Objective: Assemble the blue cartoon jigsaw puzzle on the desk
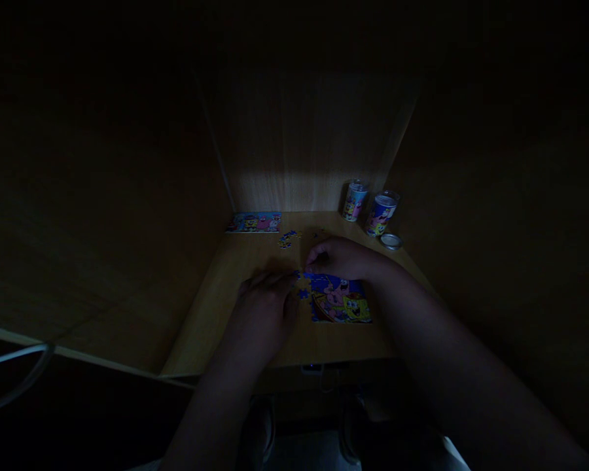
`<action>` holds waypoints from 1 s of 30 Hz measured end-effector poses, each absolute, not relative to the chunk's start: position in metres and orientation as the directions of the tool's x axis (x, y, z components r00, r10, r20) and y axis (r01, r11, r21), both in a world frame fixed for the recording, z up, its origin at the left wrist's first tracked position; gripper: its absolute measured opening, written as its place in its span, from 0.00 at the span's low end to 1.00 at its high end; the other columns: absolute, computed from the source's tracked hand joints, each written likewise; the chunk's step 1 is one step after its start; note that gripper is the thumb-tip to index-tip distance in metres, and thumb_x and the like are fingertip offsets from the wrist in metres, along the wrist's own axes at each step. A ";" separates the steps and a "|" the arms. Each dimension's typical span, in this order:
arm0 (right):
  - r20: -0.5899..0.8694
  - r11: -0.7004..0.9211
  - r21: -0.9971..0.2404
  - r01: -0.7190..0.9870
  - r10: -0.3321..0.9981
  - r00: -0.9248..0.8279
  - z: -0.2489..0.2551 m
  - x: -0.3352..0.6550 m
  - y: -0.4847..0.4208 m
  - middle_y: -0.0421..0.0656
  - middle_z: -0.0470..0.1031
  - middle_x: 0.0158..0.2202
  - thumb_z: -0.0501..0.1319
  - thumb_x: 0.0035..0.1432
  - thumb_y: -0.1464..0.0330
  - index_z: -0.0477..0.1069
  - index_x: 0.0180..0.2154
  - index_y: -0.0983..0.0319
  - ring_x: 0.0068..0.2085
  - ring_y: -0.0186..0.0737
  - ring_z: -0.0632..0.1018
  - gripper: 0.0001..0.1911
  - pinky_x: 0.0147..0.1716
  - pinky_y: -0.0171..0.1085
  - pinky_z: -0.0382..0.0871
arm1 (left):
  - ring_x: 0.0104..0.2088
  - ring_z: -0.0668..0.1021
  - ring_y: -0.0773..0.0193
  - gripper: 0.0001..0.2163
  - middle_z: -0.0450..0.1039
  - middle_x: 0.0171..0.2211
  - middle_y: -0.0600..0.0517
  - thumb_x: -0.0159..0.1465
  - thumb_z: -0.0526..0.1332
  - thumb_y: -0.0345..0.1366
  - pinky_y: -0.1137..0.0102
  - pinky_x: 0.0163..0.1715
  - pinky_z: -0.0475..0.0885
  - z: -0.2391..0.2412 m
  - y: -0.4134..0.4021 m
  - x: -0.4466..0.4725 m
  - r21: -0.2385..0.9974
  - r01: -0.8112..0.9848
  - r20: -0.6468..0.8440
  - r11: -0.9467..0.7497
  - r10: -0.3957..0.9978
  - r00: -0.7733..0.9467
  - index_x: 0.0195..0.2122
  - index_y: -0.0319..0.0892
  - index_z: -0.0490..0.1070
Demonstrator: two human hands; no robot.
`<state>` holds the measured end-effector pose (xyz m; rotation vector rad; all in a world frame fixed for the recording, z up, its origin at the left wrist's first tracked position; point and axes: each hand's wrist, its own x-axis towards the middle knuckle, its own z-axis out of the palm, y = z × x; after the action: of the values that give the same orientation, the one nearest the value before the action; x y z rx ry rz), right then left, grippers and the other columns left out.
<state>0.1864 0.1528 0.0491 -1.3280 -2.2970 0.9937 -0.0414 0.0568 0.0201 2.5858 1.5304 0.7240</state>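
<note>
A partly assembled jigsaw puzzle (341, 301) of yellow and pink cartoon figures lies on the wooden desk. Over its upper left edge, my right hand (336, 257) has thumb and index finger pinched on what looks like a small blue puzzle piece (308, 275). My left hand (267, 294) rests palm down to the left of the puzzle, fingers stretched out, the index fingertip close to loose pieces. A loose blue piece (303, 294) lies between the left hand and the puzzle. Dim light hides the finer detail of the fingertips.
More loose puzzle pieces (287, 239) lie farther back. A finished-looking cartoon picture (254, 222) is at the back left. Two clear cartoon canisters (355, 201) stand at the back right, with a round metal lid (391, 242) beside them. Wooden panels enclose the desk on three sides.
</note>
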 end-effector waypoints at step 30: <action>-0.009 0.388 -0.665 0.638 0.850 -0.527 0.043 0.187 0.153 0.42 0.87 0.40 0.69 0.66 0.66 0.84 0.41 0.60 0.40 0.41 0.83 0.05 0.40 0.36 0.73 | 0.58 0.82 0.46 0.18 0.83 0.60 0.45 0.72 0.63 0.29 0.46 0.63 0.74 0.022 0.057 -0.041 0.276 0.819 0.353 -0.502 0.846 0.400 0.62 0.42 0.79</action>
<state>0.1869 0.1529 0.0431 -1.2957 -2.3182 0.8900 -0.0406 0.0566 0.0219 2.5790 1.5358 0.7041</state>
